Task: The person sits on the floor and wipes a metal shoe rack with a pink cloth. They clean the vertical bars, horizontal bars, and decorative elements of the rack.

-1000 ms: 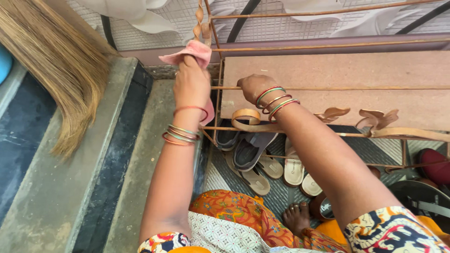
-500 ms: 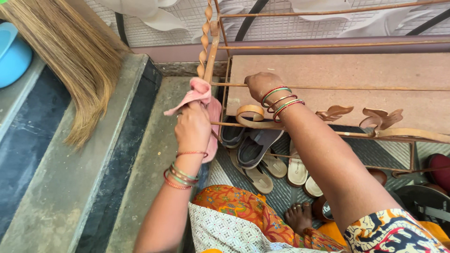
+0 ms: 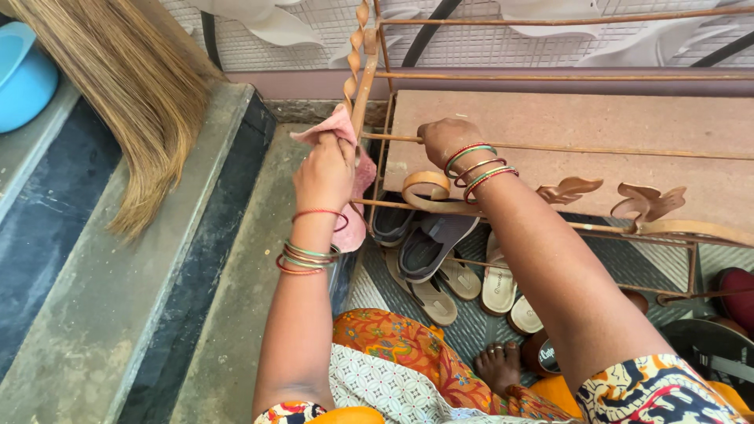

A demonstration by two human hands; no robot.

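- My left hand (image 3: 323, 169) is closed around a pink cloth (image 3: 345, 157), pressing it against the corner post of the rusty metal rack (image 3: 369, 74); part of the cloth hangs below my wrist, beside the post.
- My right hand (image 3: 446, 140) is curled tight over a thin horizontal rail of the rack, gripping it; bangles sit on both wrists.
- The rack's top board (image 3: 597, 133) lies just behind that rail; sandals (image 3: 428, 247) sit on the lower level.
- To the left I see a straw broom (image 3: 129, 94) leaning over the stone step (image 3: 94, 314); a blue basin (image 3: 23, 78) sits at the far edge.
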